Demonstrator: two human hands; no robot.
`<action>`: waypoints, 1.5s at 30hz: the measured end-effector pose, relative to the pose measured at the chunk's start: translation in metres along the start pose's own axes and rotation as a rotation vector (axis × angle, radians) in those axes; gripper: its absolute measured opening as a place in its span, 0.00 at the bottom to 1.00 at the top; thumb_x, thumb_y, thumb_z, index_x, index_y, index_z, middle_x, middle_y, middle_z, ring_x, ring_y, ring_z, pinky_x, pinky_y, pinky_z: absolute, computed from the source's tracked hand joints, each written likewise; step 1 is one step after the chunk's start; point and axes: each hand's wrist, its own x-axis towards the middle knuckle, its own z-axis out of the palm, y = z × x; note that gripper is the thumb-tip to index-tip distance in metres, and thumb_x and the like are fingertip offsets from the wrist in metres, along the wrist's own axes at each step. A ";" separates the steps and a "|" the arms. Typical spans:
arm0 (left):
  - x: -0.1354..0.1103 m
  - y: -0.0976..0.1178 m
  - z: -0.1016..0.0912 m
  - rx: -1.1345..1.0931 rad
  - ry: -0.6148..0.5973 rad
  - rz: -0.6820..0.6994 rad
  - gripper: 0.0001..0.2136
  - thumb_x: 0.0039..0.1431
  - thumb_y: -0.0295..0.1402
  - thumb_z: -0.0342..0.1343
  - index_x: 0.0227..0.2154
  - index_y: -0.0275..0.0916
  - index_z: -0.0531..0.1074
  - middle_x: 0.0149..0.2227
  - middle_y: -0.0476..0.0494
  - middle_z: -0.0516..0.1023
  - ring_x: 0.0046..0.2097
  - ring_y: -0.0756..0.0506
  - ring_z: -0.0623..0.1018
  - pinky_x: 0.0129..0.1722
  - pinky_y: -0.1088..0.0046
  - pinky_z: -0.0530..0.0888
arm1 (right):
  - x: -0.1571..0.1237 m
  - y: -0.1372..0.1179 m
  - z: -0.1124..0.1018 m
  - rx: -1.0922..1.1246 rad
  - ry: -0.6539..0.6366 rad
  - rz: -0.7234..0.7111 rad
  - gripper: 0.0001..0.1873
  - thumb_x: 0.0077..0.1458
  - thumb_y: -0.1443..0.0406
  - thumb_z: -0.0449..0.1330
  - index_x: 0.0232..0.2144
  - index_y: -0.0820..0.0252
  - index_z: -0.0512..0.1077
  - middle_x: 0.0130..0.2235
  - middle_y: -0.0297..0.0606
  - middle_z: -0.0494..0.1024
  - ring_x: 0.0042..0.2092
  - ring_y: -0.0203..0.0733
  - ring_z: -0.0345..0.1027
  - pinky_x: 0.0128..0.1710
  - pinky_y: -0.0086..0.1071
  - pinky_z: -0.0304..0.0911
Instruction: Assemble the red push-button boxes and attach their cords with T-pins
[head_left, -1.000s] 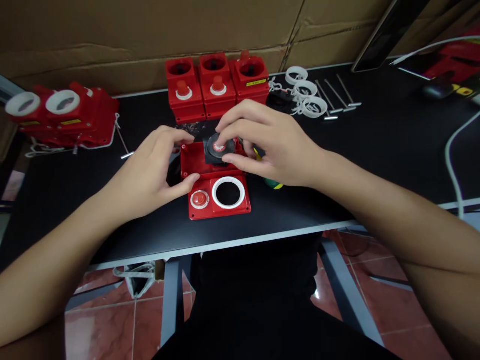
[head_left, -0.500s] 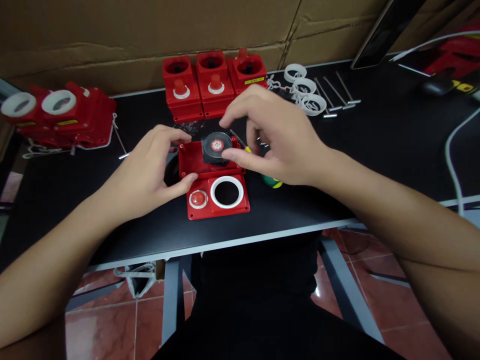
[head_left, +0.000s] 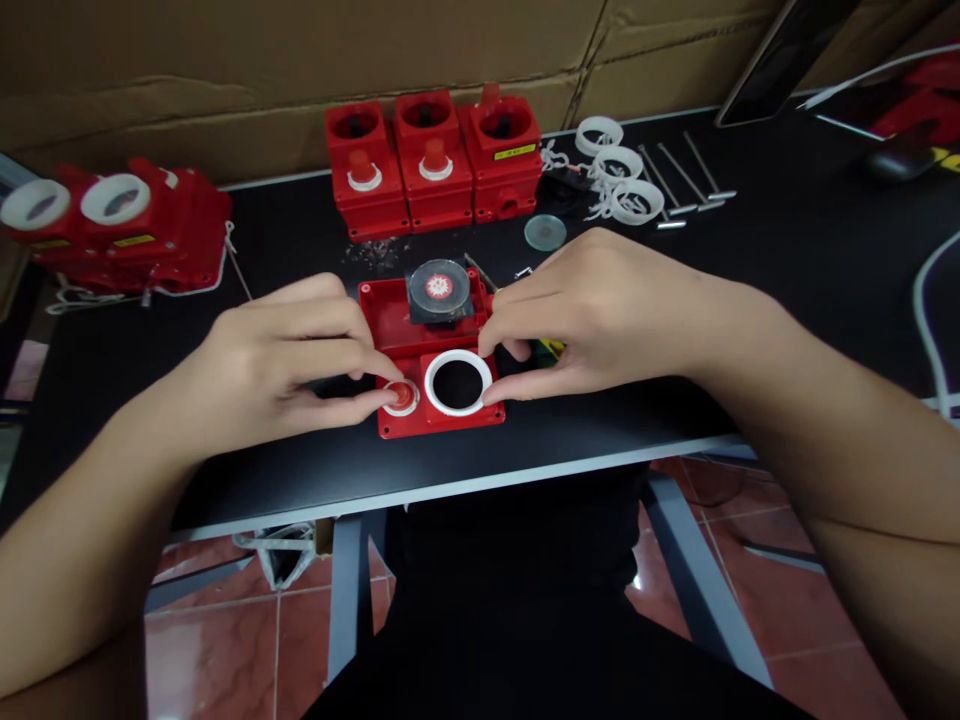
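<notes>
Near the table's front edge lies a red cover plate (head_left: 442, 420) with a raised red knob-like lamp (head_left: 401, 396) and a white ring (head_left: 430, 400) around a dark round opening. My left hand (head_left: 292, 365) pinches the lamp between thumb and fingers. At the right side of the ring, my right hand (head_left: 577, 315) has its thumb and index finger on the rim. Just behind the plate is an open red box (head_left: 382, 315). Over that box sits a dark square piece with a clear round disc (head_left: 427, 285) bearing a red-and-white emblem.
Several assembled red boxes stand at the back (head_left: 439, 205) and left (head_left: 180, 240). White rings with cords (head_left: 636, 203) and small metal hammers (head_left: 679, 180) lie at back right. A loose glass disc (head_left: 545, 233) rests behind my right hand, which partly covers a green-and-yellow screwdriver (head_left: 553, 346).
Both hands have come down to the cover plate. My left hand has closed on the lamp, and my right has left the emblem disc for the white ring. The loose glass disc is now visible.
</notes>
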 end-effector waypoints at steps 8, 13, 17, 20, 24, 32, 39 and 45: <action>-0.003 -0.004 0.004 -0.079 -0.113 0.082 0.08 0.93 0.38 0.67 0.52 0.47 0.90 0.44 0.46 0.93 0.44 0.41 0.90 0.49 0.66 0.83 | 0.005 -0.006 -0.003 0.056 -0.099 0.063 0.21 0.84 0.49 0.79 0.47 0.60 0.86 0.37 0.32 0.87 0.35 0.40 0.75 0.37 0.37 0.55; -0.002 0.002 0.000 -0.167 -0.145 0.069 0.05 0.93 0.37 0.67 0.55 0.49 0.89 0.41 0.49 0.92 0.40 0.43 0.89 0.42 0.65 0.83 | 0.002 -0.005 0.004 0.033 0.024 -0.023 0.24 0.89 0.44 0.72 0.45 0.56 0.84 0.34 0.27 0.83 0.31 0.37 0.73 0.35 0.37 0.54; -0.002 0.007 -0.007 -0.223 -0.102 0.035 0.05 0.91 0.37 0.70 0.58 0.53 0.91 0.40 0.49 0.91 0.38 0.43 0.88 0.38 0.63 0.85 | -0.001 -0.007 -0.001 0.055 0.203 -0.090 0.25 0.91 0.41 0.68 0.51 0.54 0.81 0.41 0.31 0.87 0.38 0.40 0.83 0.37 0.39 0.68; -0.002 0.005 -0.010 -0.208 0.025 0.031 0.02 0.87 0.37 0.76 0.55 0.52 0.92 0.36 0.50 0.86 0.35 0.45 0.85 0.33 0.64 0.83 | -0.001 -0.009 -0.007 0.064 0.279 -0.001 0.33 0.84 0.32 0.70 0.64 0.51 0.82 0.58 0.43 0.90 0.51 0.51 0.87 0.45 0.46 0.82; 0.002 -0.002 -0.009 -0.167 0.211 0.063 0.04 0.81 0.37 0.83 0.49 0.49 0.94 0.31 0.52 0.82 0.31 0.47 0.81 0.30 0.66 0.77 | 0.003 -0.009 -0.009 0.051 0.268 0.080 0.38 0.79 0.29 0.72 0.72 0.44 0.80 0.67 0.46 0.88 0.63 0.63 0.86 0.59 0.56 0.90; -0.005 -0.012 -0.009 -0.065 0.370 0.129 0.06 0.79 0.39 0.84 0.51 0.48 0.95 0.36 0.49 0.88 0.34 0.46 0.82 0.34 0.62 0.81 | 0.012 -0.008 -0.005 0.059 0.358 0.074 0.32 0.84 0.39 0.75 0.73 0.49 0.79 0.70 0.44 0.90 0.67 0.57 0.86 0.65 0.54 0.90; -0.006 -0.038 0.008 -0.034 0.481 0.112 0.39 0.78 0.64 0.80 0.83 0.57 0.82 0.70 0.34 0.85 0.63 0.30 0.89 0.56 0.50 0.94 | 0.011 -0.017 0.001 0.188 0.533 0.217 0.28 0.80 0.43 0.78 0.70 0.48 0.82 0.69 0.45 0.89 0.70 0.59 0.83 0.67 0.52 0.90; -0.010 -0.033 0.014 -0.070 0.389 -0.008 0.37 0.80 0.59 0.79 0.85 0.62 0.78 0.70 0.36 0.86 0.69 0.29 0.88 0.67 0.44 0.95 | 0.013 -0.012 0.003 0.235 0.516 0.311 0.28 0.78 0.44 0.77 0.70 0.44 0.81 0.72 0.42 0.88 0.72 0.57 0.81 0.59 0.47 0.90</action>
